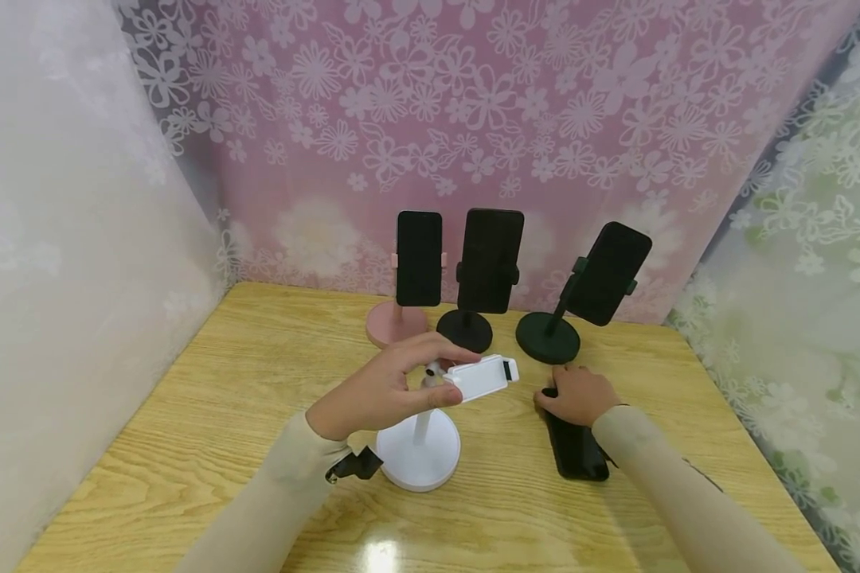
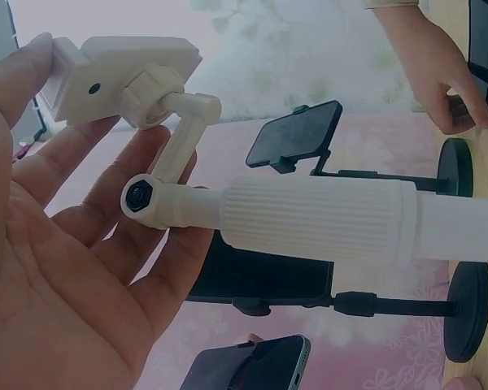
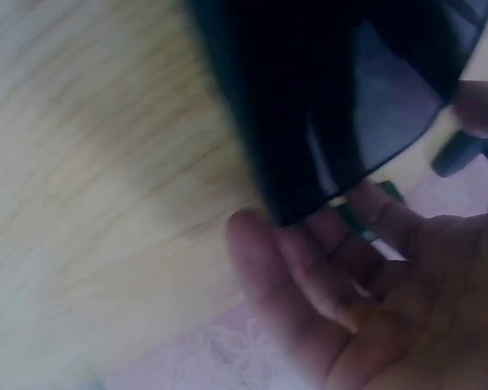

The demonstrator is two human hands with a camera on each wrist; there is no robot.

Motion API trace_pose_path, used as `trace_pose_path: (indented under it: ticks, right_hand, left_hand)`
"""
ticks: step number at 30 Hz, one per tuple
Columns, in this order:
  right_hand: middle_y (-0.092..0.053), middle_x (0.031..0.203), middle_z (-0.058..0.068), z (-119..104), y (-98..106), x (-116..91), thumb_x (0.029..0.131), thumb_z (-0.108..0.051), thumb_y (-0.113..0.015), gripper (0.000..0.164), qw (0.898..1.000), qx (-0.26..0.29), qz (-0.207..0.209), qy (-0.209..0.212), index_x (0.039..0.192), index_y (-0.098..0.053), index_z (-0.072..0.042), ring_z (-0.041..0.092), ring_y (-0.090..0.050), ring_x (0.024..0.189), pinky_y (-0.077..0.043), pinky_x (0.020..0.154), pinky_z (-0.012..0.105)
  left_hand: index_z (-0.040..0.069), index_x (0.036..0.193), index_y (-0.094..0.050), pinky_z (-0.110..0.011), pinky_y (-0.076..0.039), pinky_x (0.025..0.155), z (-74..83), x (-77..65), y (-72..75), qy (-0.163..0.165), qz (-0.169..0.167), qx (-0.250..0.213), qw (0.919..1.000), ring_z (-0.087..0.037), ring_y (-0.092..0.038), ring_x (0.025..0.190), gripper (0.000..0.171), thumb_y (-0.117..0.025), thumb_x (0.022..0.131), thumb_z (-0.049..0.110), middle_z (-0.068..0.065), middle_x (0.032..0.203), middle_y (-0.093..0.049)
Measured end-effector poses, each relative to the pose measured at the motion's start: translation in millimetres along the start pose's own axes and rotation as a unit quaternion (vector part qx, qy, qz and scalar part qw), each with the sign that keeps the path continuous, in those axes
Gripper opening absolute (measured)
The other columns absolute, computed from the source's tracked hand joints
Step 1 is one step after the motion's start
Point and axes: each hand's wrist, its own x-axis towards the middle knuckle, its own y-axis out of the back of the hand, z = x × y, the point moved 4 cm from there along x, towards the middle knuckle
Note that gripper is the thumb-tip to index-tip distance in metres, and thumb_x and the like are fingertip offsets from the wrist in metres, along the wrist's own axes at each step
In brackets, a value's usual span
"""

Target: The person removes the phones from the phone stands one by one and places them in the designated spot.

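My left hand point(image 1: 387, 390) holds the cradle point(image 1: 483, 378) of a white phone stand point(image 1: 417, 460), thumb along one side and fingers on the other. No phone sits in that cradle. In the left wrist view, the hinged arm point(image 2: 180, 146) bends between the cradle and the ribbed stem point(image 2: 317, 219). Off to the right, my right hand point(image 1: 580, 395) grips the far end of a black phone point(image 1: 580, 455) lying on the table. The right wrist view has the fingers point(image 3: 264, 260) at the edge of the phone point(image 3: 285, 122), with the thumb on its other side.
Behind my hands stand a pink phone stand point(image 1: 397, 325), a black one point(image 1: 464, 330) and a dark green one point(image 1: 547, 338), each carrying a dark-screened phone. The wooden table point(image 1: 208, 382) meets a pink floral curtain point(image 1: 430, 119) at the back and pale walls at both sides.
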Motion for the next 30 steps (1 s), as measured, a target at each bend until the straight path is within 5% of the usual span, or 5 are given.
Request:
trace_pose_path:
  ticks: [11, 21, 23, 28, 30]
  right_hand:
    - [-0.063, 0.087, 0.004, -53, 51, -11, 0.099, -0.034, -0.062, 0.027, 0.995, 0.089, 0.045, 0.014, 0.102, -0.066, -0.008, 0.020, -0.055, 0.068, -0.049, 0.062, 0.038]
    - [-0.068, 0.088, 0.001, -115, 127, -49, 0.103, -0.034, -0.062, 0.022, 0.967, 0.204, 0.152, 0.024, 0.102, -0.069, -0.013, 0.018, -0.057, 0.070, -0.049, 0.062, 0.035]
    - [-0.068, 0.087, -0.001, -121, 138, -58, 0.104, -0.034, -0.061, 0.021, 0.955, 0.221, 0.191, 0.042, 0.102, -0.070, -0.015, 0.016, -0.057, 0.071, -0.049, 0.064, 0.034]
    - [-0.066, 0.084, -0.003, -126, 150, -78, 0.102, -0.022, -0.066, 0.012, 0.895, 0.292, 0.319, 0.114, 0.099, -0.071, -0.012, 0.014, -0.055, 0.070, -0.049, 0.062, 0.029]
    - [-0.066, 0.085, -0.005, -128, 148, -80, 0.102, -0.019, -0.067, 0.010, 0.883, 0.305, 0.331, 0.136, 0.099, -0.072, -0.011, 0.012, -0.055, 0.071, -0.050, 0.062, 0.026]
  left_hand:
    - [0.022, 0.140, -0.063, -0.036, -0.050, 0.098, -0.6, -0.2, 0.1, 0.000, 0.005, 0.007, 1.0000, -0.012, -0.058, 0.112, 0.042, -0.073, 0.099, 0.022, 0.010, 0.131, -0.063]
    - [0.023, 0.143, -0.060, -0.033, -0.048, 0.101, 5.8, 0.6, 2.0, 0.001, -0.012, 0.014, 0.9998, -0.012, -0.056, 0.116, 0.040, -0.067, 0.103, 0.025, 0.010, 0.131, -0.060]
    - [0.022, 0.143, -0.060, -0.033, -0.048, 0.101, 6.3, 0.8, 1.6, 0.001, -0.012, 0.011, 0.9999, -0.012, -0.056, 0.117, 0.040, -0.066, 0.103, 0.025, 0.010, 0.133, -0.060]
    - [0.022, 0.144, -0.058, -0.033, -0.048, 0.103, 6.2, -0.2, 1.1, 0.000, -0.013, 0.011, 0.9998, -0.012, -0.056, 0.120, 0.042, -0.066, 0.104, 0.023, 0.009, 0.138, -0.058]
    - [0.021, 0.145, -0.058, -0.033, -0.047, 0.104, 5.7, -0.3, 0.7, 0.000, -0.014, 0.010, 0.9999, -0.012, -0.055, 0.121, 0.042, -0.066, 0.104, 0.021, 0.009, 0.138, -0.058]
